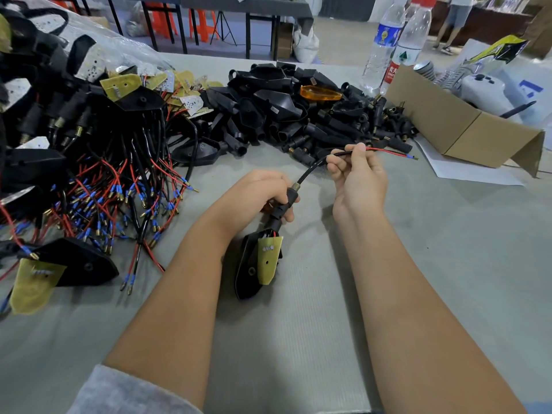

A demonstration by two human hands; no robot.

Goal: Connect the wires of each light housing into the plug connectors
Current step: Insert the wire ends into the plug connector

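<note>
Left hand: left hand curls round the black stem of a light housing, which hangs below the fist, its lower end resting on the table.
Circuit board: yellow board sits tilted in the housing's open face.
Right hand: right hand pinches the black sheathed cable near its far end; red wire with a blue-sleeved tip runs on to the right.
Left pile: wired housings, red and black leads with blue-sleeved brass terminals, heaped just left of the hands.
Far pile: empty black housings and stems, one amber lens on top.
Right side: open cardboard box over white paper; two clear water bottles behind it.
Surface: grey ribbed table cover.
Room: dark tables, orange stools, a person standing far right.
Writing: red bottle label carries characters, too small to read.
</note>
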